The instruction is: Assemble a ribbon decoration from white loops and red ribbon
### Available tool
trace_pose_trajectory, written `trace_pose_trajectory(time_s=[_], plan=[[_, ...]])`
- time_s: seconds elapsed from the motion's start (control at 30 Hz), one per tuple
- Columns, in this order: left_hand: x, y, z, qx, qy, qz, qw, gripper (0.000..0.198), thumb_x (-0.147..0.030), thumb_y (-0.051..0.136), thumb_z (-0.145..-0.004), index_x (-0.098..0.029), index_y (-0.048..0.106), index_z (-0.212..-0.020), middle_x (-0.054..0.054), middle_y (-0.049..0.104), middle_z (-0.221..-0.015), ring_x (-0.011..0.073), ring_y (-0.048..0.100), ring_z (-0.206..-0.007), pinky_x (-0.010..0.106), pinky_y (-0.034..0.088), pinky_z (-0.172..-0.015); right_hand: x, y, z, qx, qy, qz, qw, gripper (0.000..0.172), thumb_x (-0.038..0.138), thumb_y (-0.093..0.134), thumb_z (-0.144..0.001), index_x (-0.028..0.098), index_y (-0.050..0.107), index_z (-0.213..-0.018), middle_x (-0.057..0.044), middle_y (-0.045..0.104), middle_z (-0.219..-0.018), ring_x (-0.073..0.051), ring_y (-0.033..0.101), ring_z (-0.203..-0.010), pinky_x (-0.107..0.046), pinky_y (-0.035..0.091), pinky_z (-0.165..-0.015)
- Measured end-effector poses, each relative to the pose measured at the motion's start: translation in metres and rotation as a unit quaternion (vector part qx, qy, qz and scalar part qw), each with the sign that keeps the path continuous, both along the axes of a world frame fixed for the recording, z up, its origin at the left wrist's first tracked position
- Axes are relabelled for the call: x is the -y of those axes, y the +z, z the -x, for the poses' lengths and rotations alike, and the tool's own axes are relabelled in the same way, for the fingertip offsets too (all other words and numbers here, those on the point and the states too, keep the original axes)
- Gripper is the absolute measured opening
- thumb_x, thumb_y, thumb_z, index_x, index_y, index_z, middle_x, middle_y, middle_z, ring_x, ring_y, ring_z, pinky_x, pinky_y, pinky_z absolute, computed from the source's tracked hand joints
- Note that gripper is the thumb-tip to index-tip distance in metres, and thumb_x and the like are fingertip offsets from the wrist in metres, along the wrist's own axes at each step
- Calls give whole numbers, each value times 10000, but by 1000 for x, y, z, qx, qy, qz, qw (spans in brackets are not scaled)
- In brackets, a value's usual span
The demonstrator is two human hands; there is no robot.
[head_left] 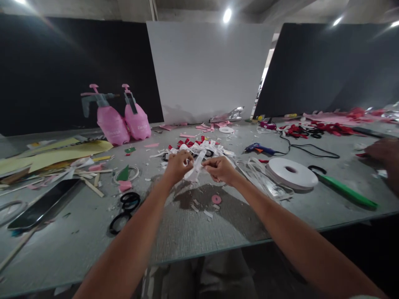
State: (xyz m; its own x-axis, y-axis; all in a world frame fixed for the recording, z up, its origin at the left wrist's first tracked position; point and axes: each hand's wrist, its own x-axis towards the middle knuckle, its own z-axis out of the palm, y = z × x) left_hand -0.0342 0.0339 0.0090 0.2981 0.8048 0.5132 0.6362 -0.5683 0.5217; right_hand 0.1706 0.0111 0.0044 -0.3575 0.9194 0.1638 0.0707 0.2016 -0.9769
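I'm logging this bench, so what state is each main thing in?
White ribbon, held between left hand and right hand
Pink pump sprayers, standing
Smartphone, lying flat, screen dark
Black scissors, lying flat, blades hidden
White ribbon roll, wound, lying flat
Blue glue gun, lying down
Ceiling light, lit

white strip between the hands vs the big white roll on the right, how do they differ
The white strip is between the left hand and right hand; the white roll lies apart from them. The strip is slim; the roll is a broad, thick disc. The roll has a centre hole; the strip shows none. Both are white.
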Motion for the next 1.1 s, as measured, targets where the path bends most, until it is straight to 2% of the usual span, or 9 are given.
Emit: trace_pose_trajectory(time_s=[0.13,0.23,0.33,0.43,0.5,0.63,0.77,0.93,1.1], plan=[[-11,-3,13,112,50,30,992,147,-281,469,-837,-191,579,-800,-2,593,-731,132,520,-643,259,392,-648,2,3,-1,-47,-3,3,999,276,368,667,-689,146,683,-851,92,433,-430,-43,338,-270,-196,275,-297],[-9,-1,8,173,23,55,983,226,-362,460,-869,-194,531,-735,-28,508,-617,121,476,-581,245,352,-579,1,3,-3,-48,9,-1,999,284,379,689,-690,142,686,-846,89,433,-435,-41,334,-274,-198,281,-298],[-1,4,-4,178,-36,67,981,279,-406,486,-865,-190,495,-689,-24,513,-622,115,474,-595,243,355,-589,1,1,-4,-44,12,-8,999,295,386,693,-697,139,692,-859,86,442,-431,-43,344,-275,-194,290,-298],[6,10,-13,168,-67,82,980,357,-454,475,-871,-185,468,-637,-18,499,-599,112,445,-579,248,350,-587,0,0,-4,-46,8,-13,999,295,383,696,-694,143,690,-865,89,442,-418,-47,352,-273,-190,305,-297],[9,12,-15,174,-74,87,978,368,-492,514,-847,-177,501,-657,-12,519,-616,113,457,-588,248,359,-596,-1,0,-5,-46,6,-19,999,292,381,696,-694,142,688,-861,86,451,-420,-48,357,-275,-188,307,-300],[12,12,-17,158,-117,124,973,364,-511,610,-785,-159,638,-874,47,663,-853,153,576,-752,266,418,-704,-2,1,-7,-25,6,-36,999,304,386,672,-717,130,691,-881,80,455,-423,-52,367,-287,-192,306,-318],[13,11,-18,98,-110,139,979,362,-518,655,-748,-156,647,-760,35,656,-760,165,573,-739,284,420,-715,-4,3,-10,47,2,-95,994,285,366,633,-748,123,711,-876,74,444,-438,-50,381,-336,-186,294,-354],[13,11,-17,156,-112,116,974,283,-427,688,-734,-164,583,-745,7,614,-749,135,554,-721,265,430,-715,-5,5,-12,70,-2,-108,992,267,366,640,-751,138,691,-880,74,442,-484,-49,363,-374,-188,298,-371],[13,10,-18,233,-130,129,955,251,-357,708,-716,-166,555,-771,-17,581,-735,103,558,-637,240,457,-654,-10,0,-13,67,67,-82,992,202,346,696,-706,173,592,-706,53,513,-556,-75,478,-461,-203,409,-456]])
